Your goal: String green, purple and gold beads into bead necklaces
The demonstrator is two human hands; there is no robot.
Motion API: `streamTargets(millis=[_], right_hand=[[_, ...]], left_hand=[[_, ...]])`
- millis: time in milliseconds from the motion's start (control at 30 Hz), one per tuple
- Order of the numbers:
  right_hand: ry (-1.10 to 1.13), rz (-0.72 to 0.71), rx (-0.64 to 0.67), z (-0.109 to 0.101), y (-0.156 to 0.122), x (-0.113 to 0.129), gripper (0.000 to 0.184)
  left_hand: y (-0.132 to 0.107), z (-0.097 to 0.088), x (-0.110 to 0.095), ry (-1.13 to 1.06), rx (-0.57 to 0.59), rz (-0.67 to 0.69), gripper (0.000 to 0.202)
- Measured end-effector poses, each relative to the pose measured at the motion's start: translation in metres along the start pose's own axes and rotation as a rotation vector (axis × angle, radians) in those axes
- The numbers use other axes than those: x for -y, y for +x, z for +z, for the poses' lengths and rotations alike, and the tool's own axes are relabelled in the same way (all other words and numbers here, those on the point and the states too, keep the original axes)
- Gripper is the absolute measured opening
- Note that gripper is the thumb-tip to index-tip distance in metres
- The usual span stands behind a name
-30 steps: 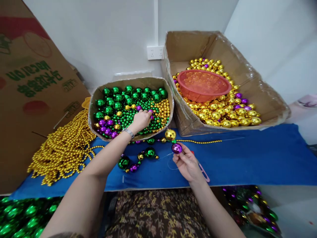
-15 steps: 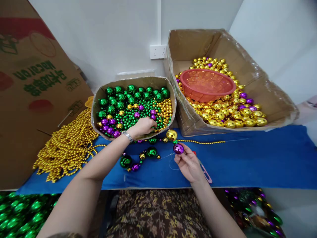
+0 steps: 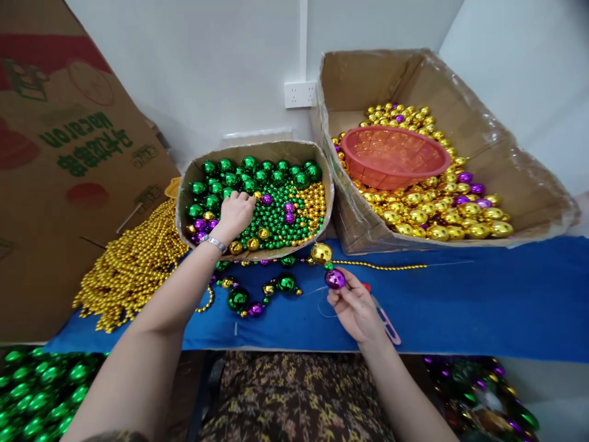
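My left hand [image 3: 237, 215] is inside the smaller cardboard box [image 3: 326, 209], its fingers curled down over the large green beads [image 3: 250, 162] and small green beads [image 3: 271, 215]. What its fingertips hold, if anything, is hidden. My right hand [image 3: 356, 307] pinches a shiny purple bead [image 3: 334, 279] over the blue cloth. Just above that bead are a small green bead and a large gold bead [image 3: 321, 253], apparently on the same thin clear thread. A strung length of green, purple and gold beads [image 3: 255, 309] lies on the cloth to the left.
A bigger carton [image 3: 368, 227] at the right holds gold and purple beads and a red basket [image 3: 396, 178]. Gold bead strands [image 3: 133, 264] pile up at the left beside a tall printed carton [image 3: 41, 215]. Pink-handled scissors [image 3: 390, 325] lie by my right wrist.
My left hand has moved left and slightly back within the box, from the small beads at the front right towards the larger green ones. My right hand keeps its pinch; the view shifts slightly.
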State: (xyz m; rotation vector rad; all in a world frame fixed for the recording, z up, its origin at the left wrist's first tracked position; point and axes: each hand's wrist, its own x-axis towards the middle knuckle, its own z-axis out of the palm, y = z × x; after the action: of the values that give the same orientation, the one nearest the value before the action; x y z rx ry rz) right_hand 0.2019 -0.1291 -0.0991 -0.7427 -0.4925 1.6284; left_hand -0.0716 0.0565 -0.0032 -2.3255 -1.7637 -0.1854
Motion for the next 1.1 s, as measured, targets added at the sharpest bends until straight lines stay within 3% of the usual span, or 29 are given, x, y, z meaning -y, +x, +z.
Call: streamTargets(millis=[67, 167, 267, 367, 633, 800, 1000, 1100], right_hand=[[0.003, 0.014, -0.005, 0.002, 0.000, -0.001, 0.035], [0.017, 0.029, -0.017, 0.003, 0.000, -0.001, 0.036], [0.020, 0.034, -0.021, 0.005, -0.001, -0.002, 0.037], [-0.016, 0.026, -0.018, 0.006, -0.002, -0.003, 0.034], [-0.032, 0.020, -0.009, 0.004, -0.003, -0.002, 0.034], [-0.061, 0.019, 0.002, 0.003, -0.001, -0.004, 0.033], [-0.013, 0.051, 0.008, 0.008, 0.000, -0.006, 0.036], [-0.043, 0.041, 0.008, 0.006, 0.000, -0.006, 0.035]], left_hand=[[-0.006, 0.001, -0.003, -0.110, 0.056, 0.054, 0.024], [-0.015, 0.006, -0.015, -0.271, 0.208, 0.314, 0.019], [-0.022, 0.014, -0.028, -0.085, 0.256, 0.428, 0.021], [-0.020, 0.022, -0.033, 0.090, 0.268, 0.405, 0.024], [-0.006, 0.032, -0.025, 0.058, 0.358, 0.320, 0.025], [-0.010, 0.036, -0.036, 0.080, 0.309, 0.324, 0.025], [-0.007, 0.035, -0.041, -0.016, 0.266, 0.320, 0.019], [-0.013, 0.027, -0.036, -0.385, 0.179, 0.182, 0.016]])
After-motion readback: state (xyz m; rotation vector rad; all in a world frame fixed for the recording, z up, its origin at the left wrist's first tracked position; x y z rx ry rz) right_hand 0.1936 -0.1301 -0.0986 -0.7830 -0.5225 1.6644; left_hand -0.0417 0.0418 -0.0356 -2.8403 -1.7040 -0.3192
